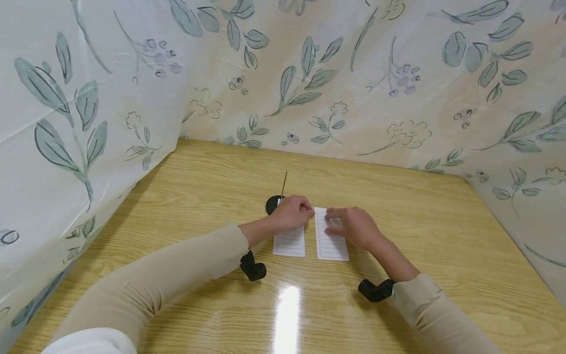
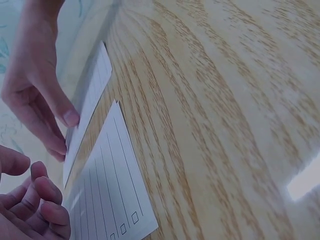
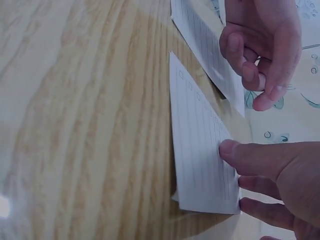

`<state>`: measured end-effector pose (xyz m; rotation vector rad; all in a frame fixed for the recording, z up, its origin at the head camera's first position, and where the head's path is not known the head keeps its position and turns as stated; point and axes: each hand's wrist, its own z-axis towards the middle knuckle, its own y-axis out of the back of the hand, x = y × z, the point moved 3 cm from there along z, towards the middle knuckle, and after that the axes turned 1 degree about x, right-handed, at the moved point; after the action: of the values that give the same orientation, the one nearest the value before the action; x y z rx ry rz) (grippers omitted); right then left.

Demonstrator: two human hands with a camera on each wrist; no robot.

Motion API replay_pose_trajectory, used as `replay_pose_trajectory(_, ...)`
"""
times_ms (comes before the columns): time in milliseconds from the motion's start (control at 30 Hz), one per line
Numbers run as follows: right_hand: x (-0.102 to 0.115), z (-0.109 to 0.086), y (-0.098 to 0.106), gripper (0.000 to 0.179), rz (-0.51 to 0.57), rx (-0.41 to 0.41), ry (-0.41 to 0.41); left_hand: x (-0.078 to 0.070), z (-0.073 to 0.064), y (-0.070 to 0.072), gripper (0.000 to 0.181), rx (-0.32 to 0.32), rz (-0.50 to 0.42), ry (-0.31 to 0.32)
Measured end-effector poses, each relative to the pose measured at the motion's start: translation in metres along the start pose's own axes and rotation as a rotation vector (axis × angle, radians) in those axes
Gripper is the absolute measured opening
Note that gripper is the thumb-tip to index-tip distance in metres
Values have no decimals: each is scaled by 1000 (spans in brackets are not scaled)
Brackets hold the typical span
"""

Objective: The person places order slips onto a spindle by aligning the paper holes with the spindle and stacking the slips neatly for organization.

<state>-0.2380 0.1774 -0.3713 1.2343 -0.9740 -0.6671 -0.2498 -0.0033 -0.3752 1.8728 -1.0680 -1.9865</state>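
Observation:
Two lined white paper slips with small checkbox squares lie side by side on the table. My left hand (image 1: 289,214) hovers over the left slip (image 1: 289,244), its fingers loosely curled and the thumb apart from them in the left wrist view. Nothing shows between those fingers. On the right slip (image 1: 331,246) rest the thumb (image 3: 231,150) and fingers of my right hand (image 1: 359,227), spread apart. A second layer of paper peeks out beneath that slip's corner. Just beyond my left hand, a round black base (image 1: 272,204) carries a thin upright rod (image 1: 284,184), partly hidden by the hand.
The wood-grain table (image 1: 212,187) has a bright glare patch near the front. Leaf-patterned sheeting (image 1: 309,83) hangs behind it and along both sides. Black wrist devices (image 1: 253,269) sit by both cuffs.

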Motion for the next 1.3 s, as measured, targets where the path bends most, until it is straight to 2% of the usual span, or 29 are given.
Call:
replay_pose_trajectory(267, -1, 0, -1, 49, 2, 17, 11, -1, 0, -1, 15, -4, -6, 11)
replay_pose_trajectory(467, 1, -1, -1, 41, -10, -33, 56, -1, 0, -2, 15, 2, -8, 11)
replay_pose_trajectory(633, 0, -1, -3, 37, -23, -66, 56, 0, 0, -4, 16, 16, -23, 10)
replay_pose_trajectory(900, 0, -3, -5, 21, -9, -150, 36, -1, 0, -8, 15, 30, -51, 22)
replay_pose_trajectory(1033, -2, -6, -2, 20, 31, -209, 0, -3, 0, -9, 17, 33, -61, 26)
replay_pose_trajectory(1167, -2, -10, 3, 21, 64, -288, 14, -3, 1, -10, 24, 31, -80, 37)
replay_pose_trajectory(1300, 2, -15, 8, 22, 86, -339, 38, -4, 0, -12, 34, 43, -161, 67)
